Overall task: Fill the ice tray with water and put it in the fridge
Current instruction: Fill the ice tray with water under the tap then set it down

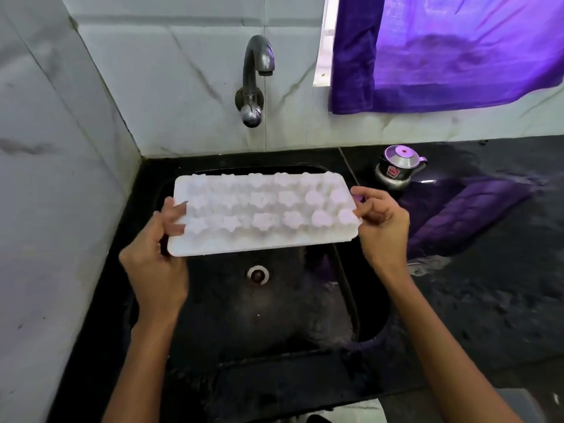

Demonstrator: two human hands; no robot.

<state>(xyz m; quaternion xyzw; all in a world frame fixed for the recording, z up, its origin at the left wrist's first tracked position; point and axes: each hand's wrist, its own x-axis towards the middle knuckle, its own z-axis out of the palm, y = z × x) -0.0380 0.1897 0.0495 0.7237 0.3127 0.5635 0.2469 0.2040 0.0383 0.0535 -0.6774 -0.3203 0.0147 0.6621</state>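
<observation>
Two hands held the white tray [262,213] over the black sink [274,315], below the tap [256,80]. The left hand [155,264] pinched its nine-o'clock end, fingers on top; the right hand [381,224] pinched its three-o'clock end. The tray showed three rows of star, flower and heart moulds, bulging up toward the camera; whether any held water could not be told. The sink basin held only its drain [258,274]. At two o'clock from the tray a small steel kettle [396,169] stood lidded on the dark counter [488,300].
</observation>
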